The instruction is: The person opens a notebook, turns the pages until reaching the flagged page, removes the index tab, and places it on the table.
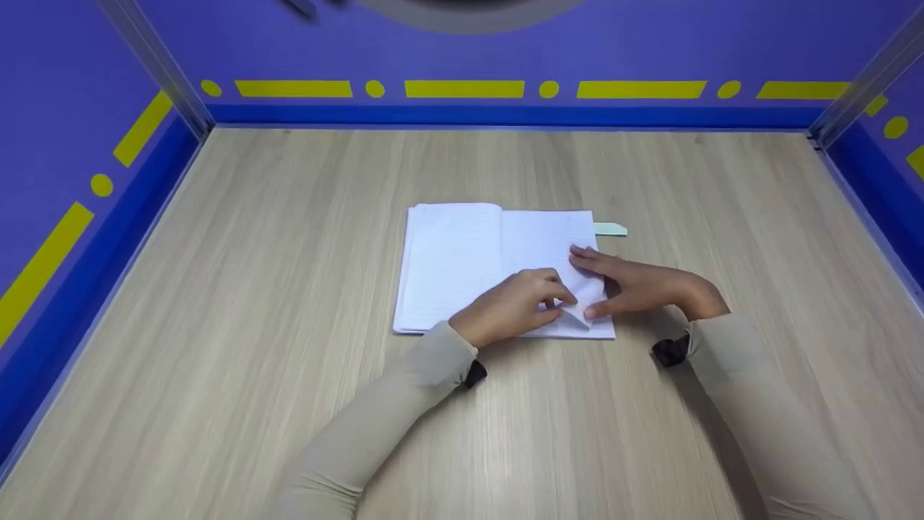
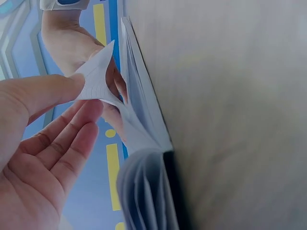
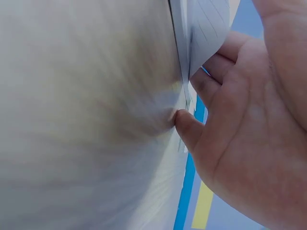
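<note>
An open notebook (image 1: pixel 453 267) with white lined pages lies on the table. Over its right half, my left hand (image 1: pixel 516 303) pinches the lower corner of a page (image 1: pixel 576 312) between thumb and fingertips. That lifted corner (image 2: pixel 97 72) bends up to a point in the left wrist view, above the other sheets. At the notebook's right edge, my right hand (image 1: pixel 635 285) is spread with fingers extended, its fingertips touching the page. In the right wrist view, part of the right hand's fingers is hidden behind the raised sheet (image 3: pixel 209 31).
A pale green tab (image 1: pixel 611 229) sticks out from the notebook's upper right edge. The wood-grain table (image 1: pixel 274 289) is bounded by blue walls (image 1: pixel 462 54) with yellow marks at the back and sides. Dark bands with small devices (image 1: pixel 671 351) sit at both wrists.
</note>
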`<state>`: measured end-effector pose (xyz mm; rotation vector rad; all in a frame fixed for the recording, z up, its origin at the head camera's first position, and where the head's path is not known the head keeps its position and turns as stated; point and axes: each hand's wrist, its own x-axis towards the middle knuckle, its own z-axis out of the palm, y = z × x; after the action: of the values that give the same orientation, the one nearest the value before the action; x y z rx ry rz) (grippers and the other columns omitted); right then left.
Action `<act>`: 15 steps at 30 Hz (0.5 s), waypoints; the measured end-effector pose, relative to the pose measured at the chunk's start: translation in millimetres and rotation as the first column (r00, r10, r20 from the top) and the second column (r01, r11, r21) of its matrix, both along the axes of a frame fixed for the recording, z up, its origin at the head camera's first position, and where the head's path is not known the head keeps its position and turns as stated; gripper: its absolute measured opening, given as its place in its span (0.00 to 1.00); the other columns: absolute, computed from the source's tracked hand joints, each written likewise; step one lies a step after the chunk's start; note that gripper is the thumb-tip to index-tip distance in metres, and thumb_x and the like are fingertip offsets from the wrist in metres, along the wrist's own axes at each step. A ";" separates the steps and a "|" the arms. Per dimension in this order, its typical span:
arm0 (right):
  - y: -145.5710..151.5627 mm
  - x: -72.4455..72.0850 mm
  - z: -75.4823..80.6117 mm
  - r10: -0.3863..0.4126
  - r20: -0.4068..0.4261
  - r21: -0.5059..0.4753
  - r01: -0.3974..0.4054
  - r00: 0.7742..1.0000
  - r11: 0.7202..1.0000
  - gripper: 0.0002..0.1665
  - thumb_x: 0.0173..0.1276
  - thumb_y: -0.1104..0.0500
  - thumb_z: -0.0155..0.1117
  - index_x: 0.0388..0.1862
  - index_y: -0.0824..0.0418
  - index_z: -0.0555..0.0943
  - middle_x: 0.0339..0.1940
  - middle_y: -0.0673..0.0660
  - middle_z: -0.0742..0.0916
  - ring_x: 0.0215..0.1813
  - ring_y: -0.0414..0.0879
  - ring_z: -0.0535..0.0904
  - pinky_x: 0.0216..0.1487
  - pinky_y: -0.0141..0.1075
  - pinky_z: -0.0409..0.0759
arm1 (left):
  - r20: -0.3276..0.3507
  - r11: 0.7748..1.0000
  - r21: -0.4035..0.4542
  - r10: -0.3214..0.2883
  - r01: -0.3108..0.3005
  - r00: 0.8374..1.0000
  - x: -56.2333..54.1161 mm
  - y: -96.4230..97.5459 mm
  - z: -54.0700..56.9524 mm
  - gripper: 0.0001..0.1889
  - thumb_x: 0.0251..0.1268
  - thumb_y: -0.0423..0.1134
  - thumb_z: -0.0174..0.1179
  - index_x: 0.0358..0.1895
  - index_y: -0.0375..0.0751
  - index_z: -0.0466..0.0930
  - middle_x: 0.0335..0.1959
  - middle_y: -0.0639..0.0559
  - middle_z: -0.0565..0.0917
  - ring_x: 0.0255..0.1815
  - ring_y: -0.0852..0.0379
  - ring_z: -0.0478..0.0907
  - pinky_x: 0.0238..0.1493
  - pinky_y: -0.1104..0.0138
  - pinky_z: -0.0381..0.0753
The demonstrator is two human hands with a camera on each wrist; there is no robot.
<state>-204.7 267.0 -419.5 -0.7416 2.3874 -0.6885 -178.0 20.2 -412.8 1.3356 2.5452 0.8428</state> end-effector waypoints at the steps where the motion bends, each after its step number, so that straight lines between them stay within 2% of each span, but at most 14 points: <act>1: -0.5 -0.1 0.3 -0.001 0.000 -0.004 0.001 1.000 1.000 0.55 0.62 0.44 0.67 0.77 0.64 0.49 0.80 0.62 0.48 0.80 0.61 0.38 0.75 0.59 0.44 | 0.001 1.000 0.006 0.001 -0.001 1.000 0.0 -0.3 -0.2 0.12 0.66 0.34 0.59 0.50 0.42 0.85 0.46 0.50 0.83 0.46 0.60 0.79 0.47 0.74 0.76; 7: -1.4 -0.9 1.2 -0.023 -0.022 -0.022 0.022 0.999 1.000 0.59 0.57 0.44 0.71 0.77 0.64 0.50 0.80 0.64 0.49 0.80 0.62 0.38 0.74 0.60 0.45 | -0.011 0.998 0.061 0.003 -0.002 1.000 0.0 -2.7 -2.2 0.11 0.66 0.32 0.58 0.48 0.41 0.85 0.45 0.49 0.83 0.43 0.59 0.79 0.46 0.74 0.76; 15: 1.9 -1.2 4.9 -0.137 -0.032 -0.033 0.136 0.990 0.990 0.70 0.53 0.42 0.74 0.79 0.60 0.37 0.80 0.62 0.40 0.80 0.60 0.33 0.75 0.61 0.41 | 0.001 0.986 0.167 -0.001 0.001 1.000 -0.7 -7.4 0.0 0.12 0.64 0.29 0.57 0.47 0.38 0.85 0.43 0.47 0.84 0.40 0.57 0.79 0.44 0.70 0.80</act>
<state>-205.9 268.9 -414.6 -0.6103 2.4813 -0.7754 -178.7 12.8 -412.8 1.3812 2.5204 1.0781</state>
